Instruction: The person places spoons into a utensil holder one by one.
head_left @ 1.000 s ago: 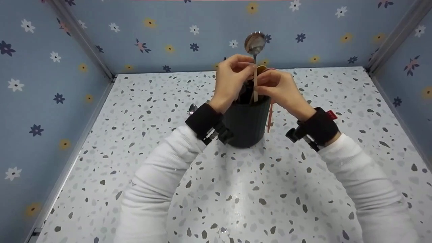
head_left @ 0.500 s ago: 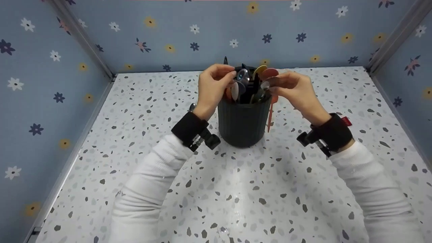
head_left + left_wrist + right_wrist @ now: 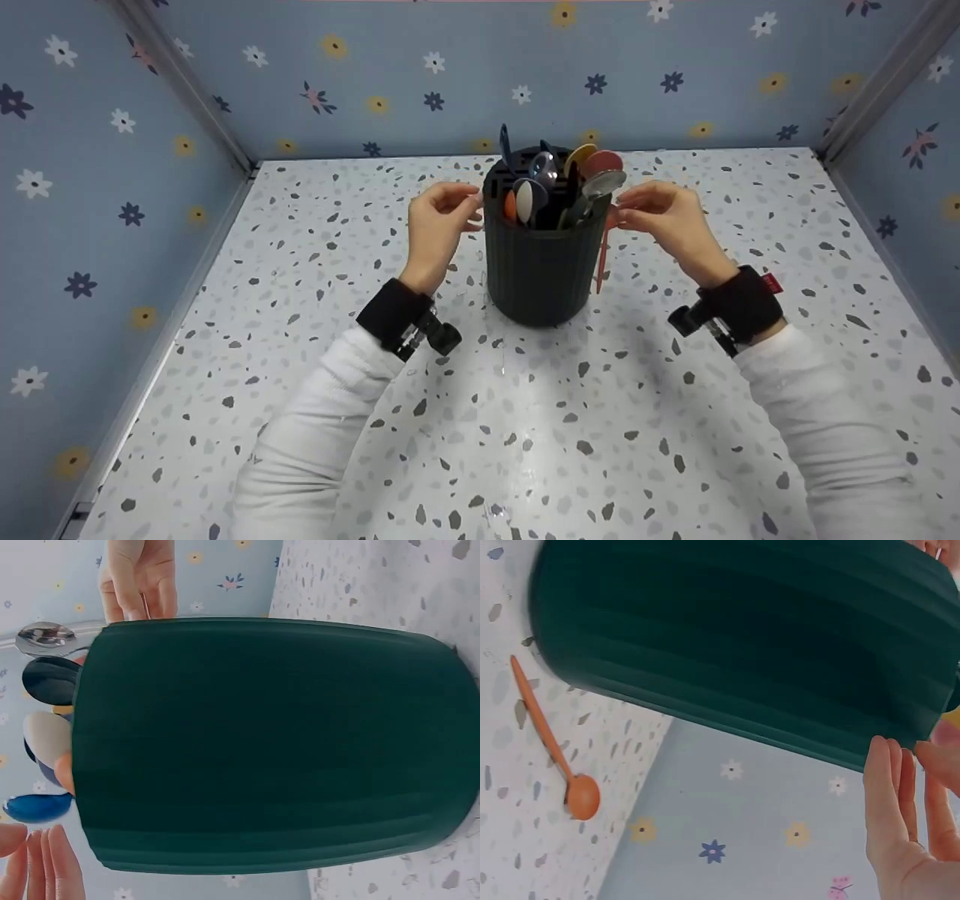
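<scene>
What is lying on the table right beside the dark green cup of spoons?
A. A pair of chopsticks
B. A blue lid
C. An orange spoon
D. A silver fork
C: an orange spoon lies flat on the speckled table just beside the dark green cup, seen most clearly from the right wrist.

Both arms in white sleeves, reaching forward from the near edge. Left hand raised left of centre, fingers loosely curled, holding nothing. Right hand mirrored on the right, equally empty.
</scene>
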The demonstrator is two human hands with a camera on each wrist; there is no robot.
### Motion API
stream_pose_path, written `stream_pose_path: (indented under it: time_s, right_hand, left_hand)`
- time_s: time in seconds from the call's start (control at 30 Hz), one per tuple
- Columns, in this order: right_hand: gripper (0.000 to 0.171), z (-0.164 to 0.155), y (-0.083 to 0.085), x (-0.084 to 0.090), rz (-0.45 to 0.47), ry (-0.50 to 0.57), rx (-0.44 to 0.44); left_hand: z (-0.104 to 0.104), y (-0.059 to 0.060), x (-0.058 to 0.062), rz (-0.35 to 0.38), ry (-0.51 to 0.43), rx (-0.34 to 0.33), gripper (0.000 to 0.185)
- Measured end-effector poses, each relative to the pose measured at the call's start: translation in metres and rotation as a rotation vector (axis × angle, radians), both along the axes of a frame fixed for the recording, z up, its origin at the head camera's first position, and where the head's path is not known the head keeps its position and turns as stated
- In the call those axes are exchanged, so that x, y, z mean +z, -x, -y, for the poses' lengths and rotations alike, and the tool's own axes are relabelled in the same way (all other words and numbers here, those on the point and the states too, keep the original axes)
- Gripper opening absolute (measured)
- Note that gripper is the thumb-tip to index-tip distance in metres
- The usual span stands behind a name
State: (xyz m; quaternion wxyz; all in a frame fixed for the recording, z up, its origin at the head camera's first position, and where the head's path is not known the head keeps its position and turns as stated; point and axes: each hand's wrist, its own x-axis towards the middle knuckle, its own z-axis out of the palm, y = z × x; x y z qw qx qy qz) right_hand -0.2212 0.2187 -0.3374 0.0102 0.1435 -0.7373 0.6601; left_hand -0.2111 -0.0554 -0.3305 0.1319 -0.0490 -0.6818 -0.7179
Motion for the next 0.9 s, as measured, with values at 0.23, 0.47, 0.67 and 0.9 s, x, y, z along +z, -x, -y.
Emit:
stream_pose_path:
  time_s: [0.23,0.47,0.67,0.9]
  right_hand:
    - [0.024,-0.001,0.007,-0.014,0.044,0.001,-0.005]
    - [0.026,-0.006,0.02,-0.032,0.112,0.033,-0.021]
    - [0.024,-0.009,0.033,-0.049,0.19,0.04,-0.048]
    - [0.023,-0.012,0.047,-0.069,0.249,-0.005,-0.094]
  left_hand:
    - [0.006,-0.003,-0.022,0.062,-0.008,0.016,0.012]
    - [0.004,-0.005,-0.043,0.131,-0.041,0.012,0.013]
    - [0.003,-0.009,-0.058,0.174,-0.034,0.019,0.013]
    - [0.001,-0.014,-0.076,0.223,-0.028,-0.002,0.015]
